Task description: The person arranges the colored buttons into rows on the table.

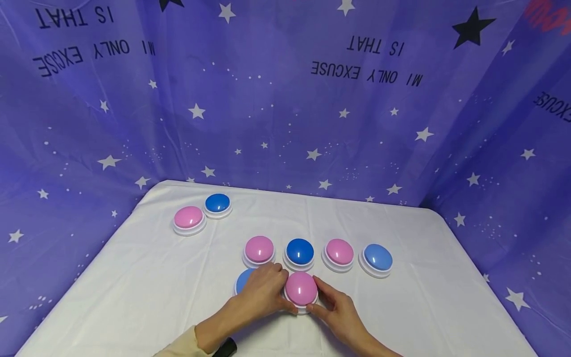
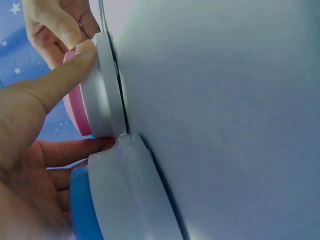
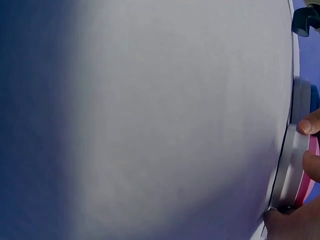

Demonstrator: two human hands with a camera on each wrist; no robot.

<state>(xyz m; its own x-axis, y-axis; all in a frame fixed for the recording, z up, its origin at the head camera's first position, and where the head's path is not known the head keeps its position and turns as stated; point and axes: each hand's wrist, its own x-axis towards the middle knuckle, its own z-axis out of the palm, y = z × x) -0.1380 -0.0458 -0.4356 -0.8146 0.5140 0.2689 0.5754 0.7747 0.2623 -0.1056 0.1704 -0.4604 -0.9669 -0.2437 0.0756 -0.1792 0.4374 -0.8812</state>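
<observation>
A pink push button point(image 1: 301, 288) in a round white base sits on the table between the two hands. My left hand point(image 1: 265, 287) grips its left side, the thumb at the near edge of the base and the fingers reaching towards the far side. On the right side, my right hand point(image 1: 341, 312) holds the same base between thumb and fingers. A light blue button point(image 1: 243, 281) lies partly hidden behind the left hand; in the left wrist view its white base point(image 2: 130, 185) stands close to the pink button's base point(image 2: 105, 90).
Beyond the hands runs a row: a pink button point(image 1: 259, 249), a dark blue one point(image 1: 300, 252), another pink one point(image 1: 339, 252) and a light blue one point(image 1: 378, 257). Farther left are a pink button point(image 1: 188, 217) and a dark blue button point(image 1: 217, 203). A purple starred curtain point(image 1: 285, 124) surrounds the white-covered table point(image 1: 134, 297).
</observation>
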